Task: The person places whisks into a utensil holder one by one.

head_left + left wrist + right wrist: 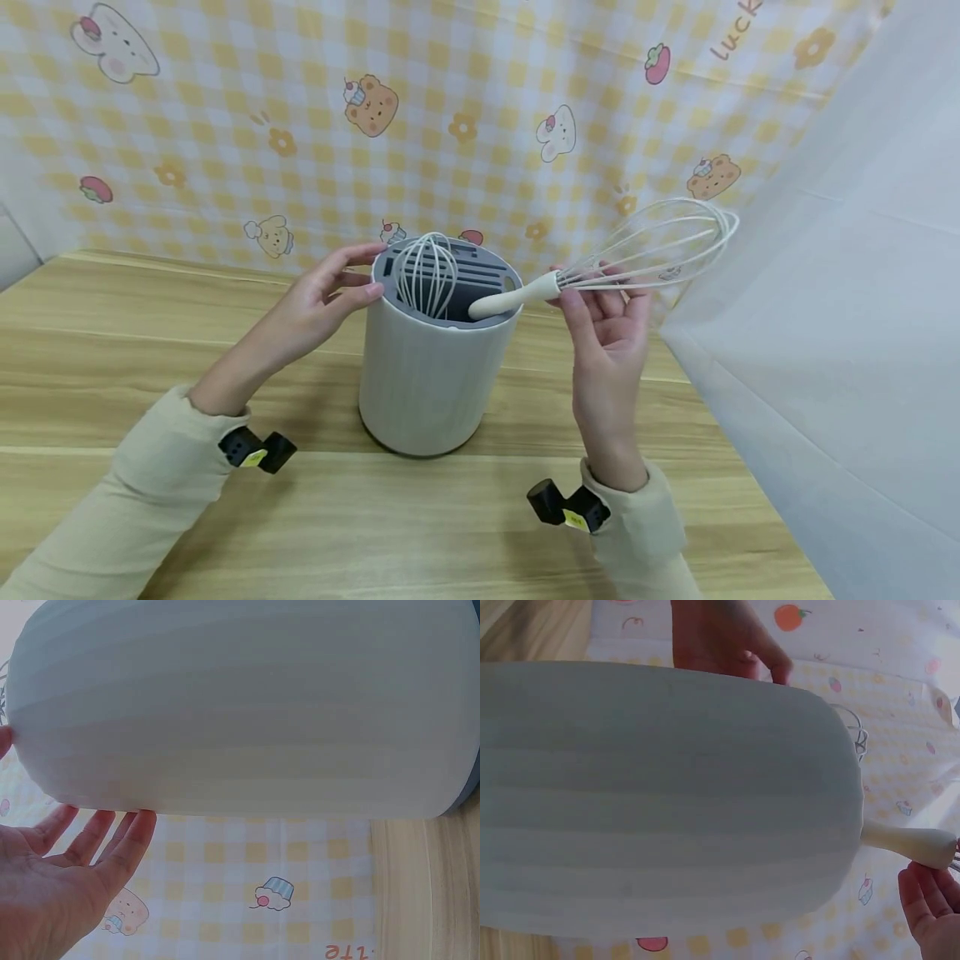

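A white ribbed utensil holder (435,383) stands upright on the table, its grey slotted top (480,265) facing up. The left hand (318,300) touches the holder's left rim, thumb at the front and fingers toward the back; in the left wrist view its extended fingertips (135,825) meet the holder's wall. With thumb and fingers, the right hand (609,333) pinches a large white whisk (517,298) where handle and wires join. This whisk tilts, handle end at the holder's wide opening, wires up to the right. A smaller whisk (427,275) stands in the same opening, wires up.
A wood-grain table (315,525) lies beneath the holder. Behind it hangs a yellow checked cloth (315,167) with cartoon prints, and a white sheet (840,333) slopes along the right side. Each sleeved wrist carries a small black camera (258,450).
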A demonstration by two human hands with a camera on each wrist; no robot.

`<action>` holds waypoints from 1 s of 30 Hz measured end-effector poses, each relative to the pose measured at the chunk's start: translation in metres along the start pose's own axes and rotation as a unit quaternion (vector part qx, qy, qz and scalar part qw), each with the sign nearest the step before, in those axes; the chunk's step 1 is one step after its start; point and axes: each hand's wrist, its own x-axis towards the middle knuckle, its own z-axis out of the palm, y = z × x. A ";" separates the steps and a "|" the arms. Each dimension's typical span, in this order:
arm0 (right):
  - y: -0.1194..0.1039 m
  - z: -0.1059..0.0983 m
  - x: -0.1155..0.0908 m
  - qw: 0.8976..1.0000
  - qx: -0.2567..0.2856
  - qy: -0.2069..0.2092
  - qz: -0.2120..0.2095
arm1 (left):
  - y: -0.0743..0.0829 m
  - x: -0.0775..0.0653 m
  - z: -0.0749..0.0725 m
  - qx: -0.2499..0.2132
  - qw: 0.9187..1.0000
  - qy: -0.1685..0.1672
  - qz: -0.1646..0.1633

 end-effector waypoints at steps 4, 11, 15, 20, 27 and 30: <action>0.006 0.003 0.000 0.999 -0.038 -0.008 -0.012 | 0.000 0.000 0.000 0.000 1.000 0.000 0.000; 0.014 0.010 0.001 0.990 -0.129 -0.049 -0.010 | 0.000 0.000 0.000 0.002 1.000 0.002 -0.003; 0.016 0.012 0.001 0.982 -0.179 -0.066 -0.008 | 0.000 0.000 0.000 0.007 1.000 0.002 -0.006; 0.018 0.014 -0.001 0.974 -0.211 -0.081 -0.003 | 0.000 0.000 0.000 0.007 1.000 0.002 -0.007; 0.021 0.017 -0.003 0.983 -0.160 -0.090 0.021 | 0.000 0.000 0.001 0.006 1.000 0.002 -0.005; 0.023 0.017 -0.004 0.981 -0.167 -0.097 0.029 | 0.000 0.000 0.001 0.008 1.000 0.003 -0.005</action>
